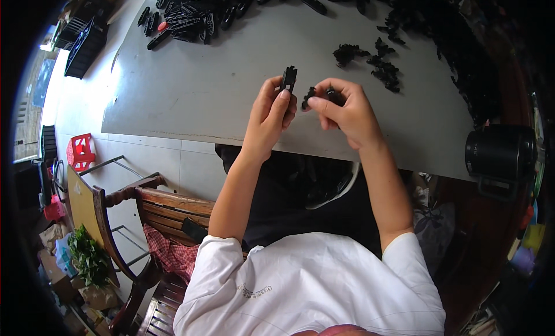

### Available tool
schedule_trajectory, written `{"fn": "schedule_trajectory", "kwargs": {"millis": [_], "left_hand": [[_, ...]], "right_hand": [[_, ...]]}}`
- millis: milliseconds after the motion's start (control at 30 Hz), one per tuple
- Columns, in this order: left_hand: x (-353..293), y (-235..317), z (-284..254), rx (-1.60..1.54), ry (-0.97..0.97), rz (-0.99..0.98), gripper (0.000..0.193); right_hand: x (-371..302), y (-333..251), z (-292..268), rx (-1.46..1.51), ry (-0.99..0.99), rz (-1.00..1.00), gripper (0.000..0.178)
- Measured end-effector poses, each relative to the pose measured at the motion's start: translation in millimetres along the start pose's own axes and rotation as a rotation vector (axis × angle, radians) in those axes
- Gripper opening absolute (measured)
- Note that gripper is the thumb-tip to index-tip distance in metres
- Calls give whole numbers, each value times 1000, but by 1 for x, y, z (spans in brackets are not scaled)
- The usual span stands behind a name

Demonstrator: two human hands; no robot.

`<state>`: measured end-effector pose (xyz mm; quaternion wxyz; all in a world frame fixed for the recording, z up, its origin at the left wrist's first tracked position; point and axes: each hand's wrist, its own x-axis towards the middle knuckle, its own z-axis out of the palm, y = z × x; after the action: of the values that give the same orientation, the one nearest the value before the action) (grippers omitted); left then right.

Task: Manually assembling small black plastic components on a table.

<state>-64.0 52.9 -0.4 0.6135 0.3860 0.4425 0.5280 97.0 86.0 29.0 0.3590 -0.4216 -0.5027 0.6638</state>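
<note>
My left hand (270,113) grips a long black plastic part (289,78) with a notched top end, held upright between thumb and fingers above the table's near edge. Close beside it, my right hand (350,110) pinches a small, jagged black plastic piece (309,97) between thumb and forefinger. A second dark piece (333,95) shows among the curled fingers of that hand; its shape is mostly hidden. The two held parts are apart, with a narrow gap between them.
Many slim black parts (185,24) lie heaped at the table's far left. Loose jagged black pieces (384,70) lie on the grey table (191,93) at right, before a large dark pile (462,53). A black cylindrical container (500,151) stands at the right edge. A wooden chair (173,203) is at lower left.
</note>
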Motion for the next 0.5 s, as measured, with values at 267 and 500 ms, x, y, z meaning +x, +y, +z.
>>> {"fn": "schedule_trajectory", "kwargs": {"millis": [267, 500], "left_hand": [[-4, -6, 10, 77, -74, 89, 49], [-13, -5, 8, 145, -174, 144, 55]], "right_hand": [[-11, 5, 9, 58, 65, 11, 10], [-15, 21, 19, 171, 166, -75, 11]]}}
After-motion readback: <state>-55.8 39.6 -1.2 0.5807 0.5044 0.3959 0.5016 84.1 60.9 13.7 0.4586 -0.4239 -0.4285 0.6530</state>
